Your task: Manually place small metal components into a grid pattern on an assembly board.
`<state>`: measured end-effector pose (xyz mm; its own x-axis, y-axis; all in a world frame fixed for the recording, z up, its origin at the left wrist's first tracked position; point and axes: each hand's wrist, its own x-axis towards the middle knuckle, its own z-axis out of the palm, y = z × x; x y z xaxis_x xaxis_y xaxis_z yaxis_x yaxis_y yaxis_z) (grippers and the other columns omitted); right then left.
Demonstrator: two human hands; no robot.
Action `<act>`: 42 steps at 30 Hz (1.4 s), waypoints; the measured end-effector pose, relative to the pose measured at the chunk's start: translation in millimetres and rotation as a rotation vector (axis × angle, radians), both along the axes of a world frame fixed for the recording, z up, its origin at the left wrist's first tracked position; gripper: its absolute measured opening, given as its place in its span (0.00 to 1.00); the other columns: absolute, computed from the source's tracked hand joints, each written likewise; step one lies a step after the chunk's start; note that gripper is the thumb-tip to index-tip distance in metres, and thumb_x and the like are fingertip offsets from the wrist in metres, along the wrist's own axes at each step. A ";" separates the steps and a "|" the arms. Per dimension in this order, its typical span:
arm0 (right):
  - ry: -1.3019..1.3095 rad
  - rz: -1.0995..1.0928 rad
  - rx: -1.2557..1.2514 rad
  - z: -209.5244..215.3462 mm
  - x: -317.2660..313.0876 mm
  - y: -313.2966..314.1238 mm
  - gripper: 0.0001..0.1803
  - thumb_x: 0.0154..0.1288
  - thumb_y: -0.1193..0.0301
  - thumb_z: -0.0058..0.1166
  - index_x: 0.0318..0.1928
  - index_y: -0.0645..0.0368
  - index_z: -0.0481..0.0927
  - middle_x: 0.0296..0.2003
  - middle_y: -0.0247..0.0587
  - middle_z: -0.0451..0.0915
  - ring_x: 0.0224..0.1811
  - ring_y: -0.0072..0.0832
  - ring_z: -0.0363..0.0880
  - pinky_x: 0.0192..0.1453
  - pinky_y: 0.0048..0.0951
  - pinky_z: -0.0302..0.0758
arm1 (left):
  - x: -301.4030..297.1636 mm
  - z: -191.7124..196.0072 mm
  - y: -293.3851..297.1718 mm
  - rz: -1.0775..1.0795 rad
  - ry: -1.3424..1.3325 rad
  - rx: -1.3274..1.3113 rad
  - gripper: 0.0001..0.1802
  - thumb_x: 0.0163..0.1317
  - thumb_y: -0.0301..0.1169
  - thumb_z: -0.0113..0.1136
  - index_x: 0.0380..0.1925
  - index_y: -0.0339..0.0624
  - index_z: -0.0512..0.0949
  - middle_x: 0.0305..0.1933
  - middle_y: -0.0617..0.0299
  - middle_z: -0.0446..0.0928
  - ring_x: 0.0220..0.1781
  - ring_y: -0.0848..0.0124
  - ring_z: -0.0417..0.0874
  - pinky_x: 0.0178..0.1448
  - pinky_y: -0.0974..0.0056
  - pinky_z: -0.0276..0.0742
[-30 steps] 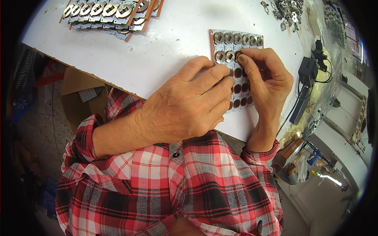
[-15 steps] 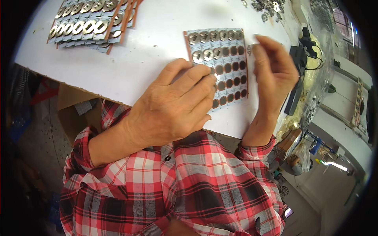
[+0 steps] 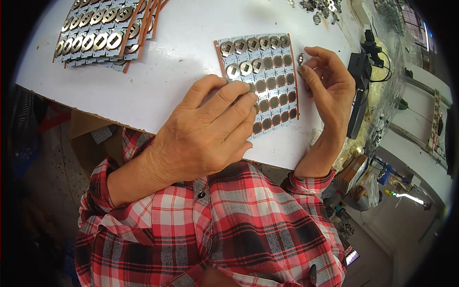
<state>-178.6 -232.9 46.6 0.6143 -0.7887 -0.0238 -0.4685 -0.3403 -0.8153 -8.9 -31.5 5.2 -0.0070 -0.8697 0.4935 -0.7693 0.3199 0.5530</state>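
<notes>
We see the left hand (image 3: 205,136) lying flat on the near-left part of a grey card (image 3: 260,79) of round brown sockets, fingers together and pressing it to the white table (image 3: 177,62); its fingertips rest by a small metal disc (image 3: 250,87) in the third row, but we cannot tell whether they pinch it. The right hand (image 3: 330,91) stands just right of the card, thumb and forefinger closed on another small metal disc (image 3: 300,59).

The card sits mid-table, right of centre. About seven sockets in the far rows hold discs (image 3: 237,46); the rest are bare.

Judged handling: the discs look thin, light, stiff and slick, best taken by the rim with two fingertips. The card looks thin and bendable, so hold it flat.

Far left: filled cards (image 3: 98,36) stacked. Far right: loose metal parts (image 3: 321,7).
</notes>
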 end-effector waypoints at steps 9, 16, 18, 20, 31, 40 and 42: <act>0.064 0.038 -0.096 -3.5 -0.3 -0.9 0.12 0.66 0.85 0.64 0.48 0.63 0.88 0.37 0.28 0.83 0.35 0.12 0.78 0.37 0.15 0.73 | -2.3 2.2 -1.2 0.034 0.037 -0.031 0.18 0.45 0.32 0.71 0.36 0.32 0.84 0.48 0.53 0.82 0.58 0.59 0.81 0.64 0.50 0.76; -0.246 -0.047 0.252 5.0 27.2 32.1 0.12 0.69 0.80 0.64 0.51 0.68 0.85 0.37 0.37 0.86 0.27 0.12 0.78 0.24 0.13 0.71 | -1.6 -3.9 1.0 0.004 -0.016 -0.013 0.29 0.39 0.38 0.76 0.43 0.32 0.85 0.55 0.51 0.82 0.62 0.56 0.81 0.64 0.45 0.77; -0.164 -0.028 0.209 0.2 29.6 35.6 0.11 0.69 0.80 0.65 0.51 0.67 0.85 0.35 0.35 0.86 0.26 0.12 0.78 0.24 0.12 0.71 | -2.0 -4.0 1.0 0.007 -0.010 -0.015 0.29 0.39 0.37 0.76 0.43 0.32 0.85 0.55 0.51 0.82 0.62 0.55 0.81 0.63 0.45 0.77; -0.077 -0.009 0.136 -0.7 33.1 38.2 0.10 0.68 0.78 0.67 0.49 0.64 0.87 0.28 0.28 0.84 0.24 0.09 0.76 0.24 0.11 0.68 | -1.6 -3.9 0.5 0.013 -0.002 -0.018 0.29 0.38 0.37 0.76 0.42 0.32 0.85 0.54 0.51 0.82 0.62 0.55 0.81 0.63 0.46 0.78; -0.084 0.043 0.008 -6.7 31.5 40.3 0.07 0.69 0.79 0.66 0.47 0.63 0.89 0.27 0.25 0.82 0.24 0.07 0.73 0.25 0.11 0.64 | -2.0 -4.1 0.2 -0.001 0.033 -0.038 0.29 0.36 0.36 0.76 0.41 0.31 0.85 0.53 0.51 0.82 0.60 0.55 0.82 0.60 0.46 0.79; -0.118 0.127 0.001 -13.8 29.4 35.5 0.08 0.69 0.83 0.64 0.47 0.66 0.88 0.35 0.29 0.83 0.35 0.12 0.78 0.38 0.14 0.73 | -3.1 -5.1 1.2 0.018 0.021 -0.034 0.29 0.36 0.36 0.76 0.41 0.31 0.85 0.53 0.51 0.82 0.61 0.55 0.81 0.60 0.46 0.79; -0.105 0.115 0.020 -12.8 29.7 33.7 0.08 0.69 0.83 0.64 0.47 0.66 0.88 0.35 0.30 0.83 0.35 0.12 0.79 0.39 0.15 0.73 | -3.2 -6.1 -0.6 0.024 0.017 -0.036 0.29 0.36 0.36 0.76 0.41 0.31 0.85 0.53 0.51 0.82 0.61 0.54 0.81 0.60 0.45 0.79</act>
